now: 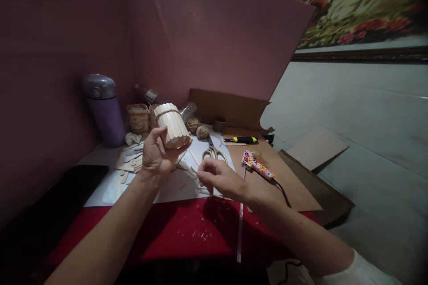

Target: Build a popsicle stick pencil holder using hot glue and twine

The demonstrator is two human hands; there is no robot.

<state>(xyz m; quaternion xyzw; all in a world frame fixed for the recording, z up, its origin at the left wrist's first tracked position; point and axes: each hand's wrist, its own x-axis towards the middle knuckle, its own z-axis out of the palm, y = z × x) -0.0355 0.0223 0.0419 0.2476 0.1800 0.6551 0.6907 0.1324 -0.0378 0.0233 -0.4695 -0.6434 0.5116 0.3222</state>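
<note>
My left hand [159,151] is wrapped round a small cup-shaped holder [172,127] clad in pale craft sticks, raised above the table and tilted. A band of twine [169,112] circles it near one end. Lower and to the right, my right hand [222,176] is closed in a pinch on a thin strand of twine [193,170], whose other end I cannot make out. Just beyond that hand lie gold-handled scissors [214,153]. Loose craft sticks [133,160] are spread on the white sheet to the left of the holder.
A flower-patterned glue gun [257,164] with a glue stick [240,231] lies on cardboard [290,187] at right, near a utility knife [245,140]. Behind are twine balls [202,132] and a small brown pot [219,123]. A purple bottle [106,116] stands at left.
</note>
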